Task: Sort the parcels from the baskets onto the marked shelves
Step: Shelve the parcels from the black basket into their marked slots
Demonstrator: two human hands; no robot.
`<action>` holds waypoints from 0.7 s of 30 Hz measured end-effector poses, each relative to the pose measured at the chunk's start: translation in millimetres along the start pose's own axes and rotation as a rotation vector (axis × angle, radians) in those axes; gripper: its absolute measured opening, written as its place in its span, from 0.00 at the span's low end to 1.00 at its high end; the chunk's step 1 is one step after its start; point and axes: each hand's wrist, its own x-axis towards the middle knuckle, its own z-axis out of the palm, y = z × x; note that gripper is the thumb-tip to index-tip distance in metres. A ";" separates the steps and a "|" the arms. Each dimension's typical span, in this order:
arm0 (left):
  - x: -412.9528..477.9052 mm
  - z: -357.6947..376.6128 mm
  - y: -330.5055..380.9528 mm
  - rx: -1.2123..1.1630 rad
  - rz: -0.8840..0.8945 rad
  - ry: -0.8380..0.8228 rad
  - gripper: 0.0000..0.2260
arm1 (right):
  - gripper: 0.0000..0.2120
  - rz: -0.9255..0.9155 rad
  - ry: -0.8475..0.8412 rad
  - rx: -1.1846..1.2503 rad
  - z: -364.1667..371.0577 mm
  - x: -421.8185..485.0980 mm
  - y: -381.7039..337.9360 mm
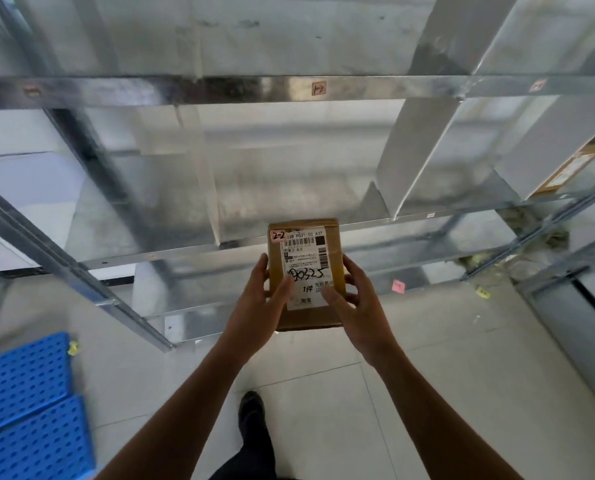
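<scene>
A small brown cardboard parcel (pixel 306 251) with a white shipping label and a pink tag reading "2-2" is held up in front of the metal shelves (pixel 220 90). My left hand (pixel 259 306) grips its left edge, thumb across the label. My right hand (pixel 358 306) holds its right edge, thumb on the label's lower part. The parcel's far end is at the front rail of the middle shelf (pixel 171 252). The rail above carries a small tag marked "1-2" (pixel 318 88).
Another brown parcel (pixel 570 168) lies in a compartment at the far right. Blue perforated baskets (pixel 26 407) stand on the floor at the lower left. A pink tag (pixel 398 285) and a yellow tag (pixel 483 292) mark lower rails. My foot (pixel 252 414) is on the tiled floor.
</scene>
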 end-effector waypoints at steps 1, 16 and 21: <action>12.8 -2.7 0.9 -0.049 -0.030 0.011 0.22 | 0.33 0.006 0.004 -0.021 2.8 12.0 -2.6; 145.1 -46.7 9.1 -0.263 -0.224 0.075 0.22 | 0.31 0.064 -0.092 -0.019 32.0 150.5 -11.7; 177.0 -50.1 8.9 -0.243 -0.178 0.140 0.22 | 0.35 0.090 -0.167 -0.030 34.7 197.2 -8.5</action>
